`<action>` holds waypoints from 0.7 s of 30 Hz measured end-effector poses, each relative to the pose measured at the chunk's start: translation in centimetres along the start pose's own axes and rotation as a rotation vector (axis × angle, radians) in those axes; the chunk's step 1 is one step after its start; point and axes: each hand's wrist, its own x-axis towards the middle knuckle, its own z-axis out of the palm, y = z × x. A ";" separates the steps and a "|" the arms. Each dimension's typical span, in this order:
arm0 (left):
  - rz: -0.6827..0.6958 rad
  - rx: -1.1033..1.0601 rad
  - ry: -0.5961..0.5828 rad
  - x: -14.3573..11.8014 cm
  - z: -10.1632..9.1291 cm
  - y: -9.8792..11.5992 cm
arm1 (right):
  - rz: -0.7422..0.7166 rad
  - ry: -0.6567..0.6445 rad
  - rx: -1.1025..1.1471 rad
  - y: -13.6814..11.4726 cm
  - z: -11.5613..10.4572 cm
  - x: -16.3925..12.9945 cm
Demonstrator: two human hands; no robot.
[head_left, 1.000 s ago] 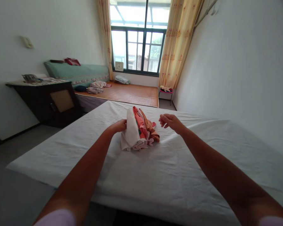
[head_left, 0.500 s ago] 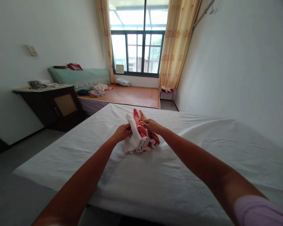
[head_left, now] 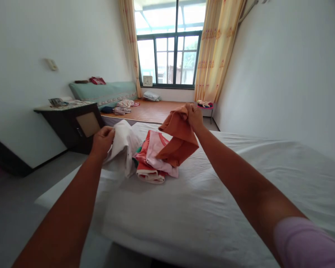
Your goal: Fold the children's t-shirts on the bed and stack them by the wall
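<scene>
My left hand (head_left: 103,140) is closed on a white garment (head_left: 123,143), which hangs from it onto the left part of the bed. An orange-brown garment (head_left: 181,143) dangles from my right hand (head_left: 194,116), pinched at its upper edge; its lower end reaches the pile. Between the two lie a pink garment (head_left: 156,150) and a red-orange garment with pale trim (head_left: 145,169), loosely folded on the white sheet (head_left: 190,212). A bit of green cloth (head_left: 139,150) shows at the pile's left side. What kind of garments these are, I cannot tell.
Beyond the bed is a low platform with a brown mat (head_left: 156,111) and several folded clothes (head_left: 123,108). A dark cabinet (head_left: 69,123) stands at left. A stool (head_left: 206,106) with a doll is by the curtain (head_left: 217,52). A clock (head_left: 147,80) sits under the window.
My hands have moved apart from the bundle. The white garment has gone left with my left hand, the orange-brown one up and right with my right. The pink and red-orange pieces now show between.
</scene>
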 end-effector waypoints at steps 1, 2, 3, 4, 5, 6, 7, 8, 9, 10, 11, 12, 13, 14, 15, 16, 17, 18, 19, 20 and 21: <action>-0.032 0.149 -0.177 -0.7 -0.6 -1.5 | 0.057 0.017 -0.152 1.4 -0.1 -1.2; -0.049 0.289 -0.325 -1.4 -0.9 -2.9 | 0.111 -0.042 -0.282 2.5 0.0 -2.4; -0.043 0.404 -0.401 -2.1 -1.1 -3.8 | 0.139 -0.110 -0.372 3.2 0.3 -3.6; -0.019 0.494 -0.417 -2.7 -1.1 -4.4 | 0.125 -0.146 -0.421 3.6 0.7 -4.8; 0.025 0.554 -0.372 -3.2 -0.9 -4.5 | 0.086 -0.188 -0.433 3.5 1.4 -5.9; 0.077 0.588 -0.318 -3.6 -0.5 -4.2 | 0.026 -0.240 -0.412 3.1 2.2 -6.9; 0.126 0.599 -0.303 -3.9 0.0 -3.6 | -0.044 -0.318 -0.369 2.3 3.1 -7.9; 0.166 0.593 -0.349 -4.0 0.7 -2.8 | -0.109 -0.435 -0.323 1.4 4.2 -8.9; 0.188 0.571 -0.448 -4.2 1.4 -1.9 | -0.166 -0.600 -0.279 0.4 5.4 -10.0; 0.191 0.536 -0.580 -4.3 2.1 -1.0 | -0.211 -0.746 -0.268 -0.5 6.5 -11.1; 0.179 0.494 -0.708 -4.3 2.7 -0.3 | -0.246 -0.841 -0.306 -1.3 7.7 -12.2; 0.162 0.451 -0.815 -4.5 3.3 0.2 | -0.265 -0.859 -0.374 -1.9 8.7 -13.3; 0.146 0.413 -0.890 -4.6 3.8 0.4 | -0.273 -0.838 -0.439 -2.3 9.5 -14.3; 0.134 0.382 -0.932 -4.7 4.1 0.5 | -0.274 -0.807 -0.491 -2.4 10.1 -15.0; 0.128 0.359 -0.954 -4.8 4.2 0.4 | -0.269 -0.777 -0.521 -2.5 10.4 -15.5; 0.124 0.346 -0.958 -4.9 4.3 0.2 | -0.261 -0.760 -0.530 -2.5 10.4 -15.7; 0.119 0.346 -0.949 -4.9 4.2 -0.1 | -0.248 -0.751 -0.526 -2.5 10.1 -15.5; 0.111 0.355 -0.935 -4.9 4.1 -0.5 | -0.235 -0.738 -0.514 -2.7 9.6 -15.0; 0.103 0.368 -0.926 -4.9 4.0 -0.8 | -0.218 -0.709 -0.503 -2.9 8.9 -14.2; 0.094 0.383 -0.923 -4.9 3.9 -1.0 | -0.197 -0.658 -0.492 -3.2 8.0 -13.1; 0.086 0.396 -0.925 -4.8 3.8 -1.2 | -0.179 -0.590 -0.473 -3.5 6.9 -11.8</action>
